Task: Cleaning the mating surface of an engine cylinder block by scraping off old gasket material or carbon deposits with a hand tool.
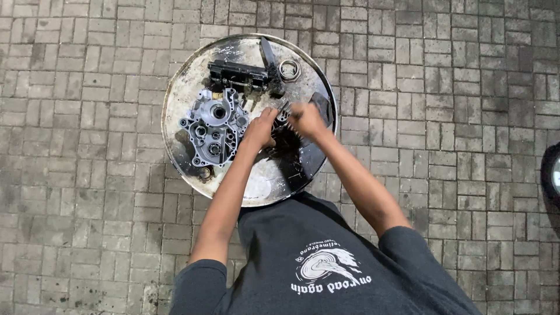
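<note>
Paved repair yard (engine casing (pixel 213 128))

Grey brick paving (pixel 87 175) all round. On the round metal tray (pixel 181 87): silver engine casing (pixel 213 131) at left, black bracket part (pixel 236 73) up top w/ a bearing ring (pixel 289 70) beside it. Dark round object (pixel 551 172) at right edge, maybe a wheel.

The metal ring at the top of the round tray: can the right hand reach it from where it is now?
Probably yes. The metal ring lies uncovered near the tray rim, just beyond the right hand. Only a dark part sits beside it, not over it.
</note>
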